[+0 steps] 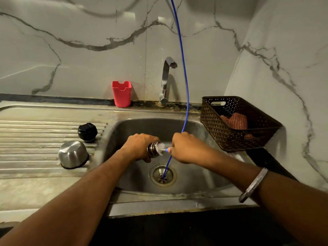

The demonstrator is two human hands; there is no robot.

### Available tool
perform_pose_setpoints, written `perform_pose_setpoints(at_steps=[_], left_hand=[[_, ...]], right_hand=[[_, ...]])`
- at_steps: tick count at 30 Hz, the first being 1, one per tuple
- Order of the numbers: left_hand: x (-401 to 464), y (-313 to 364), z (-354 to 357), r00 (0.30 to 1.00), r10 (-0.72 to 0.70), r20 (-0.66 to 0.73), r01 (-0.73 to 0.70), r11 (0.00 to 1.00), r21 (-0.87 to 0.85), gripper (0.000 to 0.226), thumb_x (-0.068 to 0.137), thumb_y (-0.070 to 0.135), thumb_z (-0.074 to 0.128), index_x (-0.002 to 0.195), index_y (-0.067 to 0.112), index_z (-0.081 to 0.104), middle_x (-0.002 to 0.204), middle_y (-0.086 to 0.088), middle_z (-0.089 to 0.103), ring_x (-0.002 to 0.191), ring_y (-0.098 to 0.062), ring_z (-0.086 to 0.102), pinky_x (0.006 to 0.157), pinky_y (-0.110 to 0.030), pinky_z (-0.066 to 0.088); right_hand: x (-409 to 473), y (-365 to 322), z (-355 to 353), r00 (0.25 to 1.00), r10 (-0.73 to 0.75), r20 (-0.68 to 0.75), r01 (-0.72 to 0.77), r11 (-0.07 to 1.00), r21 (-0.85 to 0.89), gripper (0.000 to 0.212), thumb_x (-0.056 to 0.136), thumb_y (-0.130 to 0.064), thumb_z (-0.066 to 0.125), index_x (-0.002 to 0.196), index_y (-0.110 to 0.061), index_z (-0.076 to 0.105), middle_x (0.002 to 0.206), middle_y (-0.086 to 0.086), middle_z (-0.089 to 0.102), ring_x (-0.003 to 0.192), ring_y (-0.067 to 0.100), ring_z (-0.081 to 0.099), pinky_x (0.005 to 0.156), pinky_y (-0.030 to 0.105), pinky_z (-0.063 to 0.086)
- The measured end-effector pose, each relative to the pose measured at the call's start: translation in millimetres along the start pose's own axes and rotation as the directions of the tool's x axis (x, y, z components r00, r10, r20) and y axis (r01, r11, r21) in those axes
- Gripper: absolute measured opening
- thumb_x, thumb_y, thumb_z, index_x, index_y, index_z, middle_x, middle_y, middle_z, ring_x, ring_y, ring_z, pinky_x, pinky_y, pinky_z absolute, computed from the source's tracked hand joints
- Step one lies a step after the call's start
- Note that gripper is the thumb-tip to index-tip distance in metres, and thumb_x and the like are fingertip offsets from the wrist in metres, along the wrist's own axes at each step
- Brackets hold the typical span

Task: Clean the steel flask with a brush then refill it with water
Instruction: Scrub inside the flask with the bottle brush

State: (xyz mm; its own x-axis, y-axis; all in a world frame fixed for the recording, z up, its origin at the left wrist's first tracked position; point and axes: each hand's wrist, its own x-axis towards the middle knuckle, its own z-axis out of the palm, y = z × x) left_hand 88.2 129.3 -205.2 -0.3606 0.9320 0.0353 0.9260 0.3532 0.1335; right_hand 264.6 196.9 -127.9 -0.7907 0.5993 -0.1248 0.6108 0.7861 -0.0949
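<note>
Over the sink basin (198,176), my left hand (140,145) grips the steel flask (153,150), which lies sideways with its threaded mouth pointing right; most of its body is hidden under my fingers. My right hand (184,148) pinches the handle of a brush, whose white bristles (161,148) sit at the flask's mouth. The flask's steel cup lid (73,154) stands upside down on the ribbed drainboard, and its black stopper (87,132) sits just behind that.
A thin blue hose (184,82) hangs from above down into the drain (163,175). The tap (166,80) stands behind the basin, a pink holder (121,94) to its left. A dark perforated basket (237,123) with a red cloth sits at the right.
</note>
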Motion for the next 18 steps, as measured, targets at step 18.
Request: perform_pose_setpoints(at_steps=[18], left_hand=[[1, -13, -4, 0.998, -0.047, 0.045, 0.048, 0.999, -0.017, 0.055, 0.069, 0.025, 0.089, 0.117, 0.029, 0.063, 0.114, 0.005, 0.073, 0.110, -0.023, 0.067, 0.092, -0.034, 0.047]], right_hand=[[-24, -45, -18, 0.857, -0.515, -0.023, 0.358, 0.628, -0.691, 0.016, 0.099, -0.007, 0.053, 0.107, -0.010, 0.067, 0.103, 0.005, 0.068, 0.093, 0.027, 0.067, 0.067, 0.037, 0.045]])
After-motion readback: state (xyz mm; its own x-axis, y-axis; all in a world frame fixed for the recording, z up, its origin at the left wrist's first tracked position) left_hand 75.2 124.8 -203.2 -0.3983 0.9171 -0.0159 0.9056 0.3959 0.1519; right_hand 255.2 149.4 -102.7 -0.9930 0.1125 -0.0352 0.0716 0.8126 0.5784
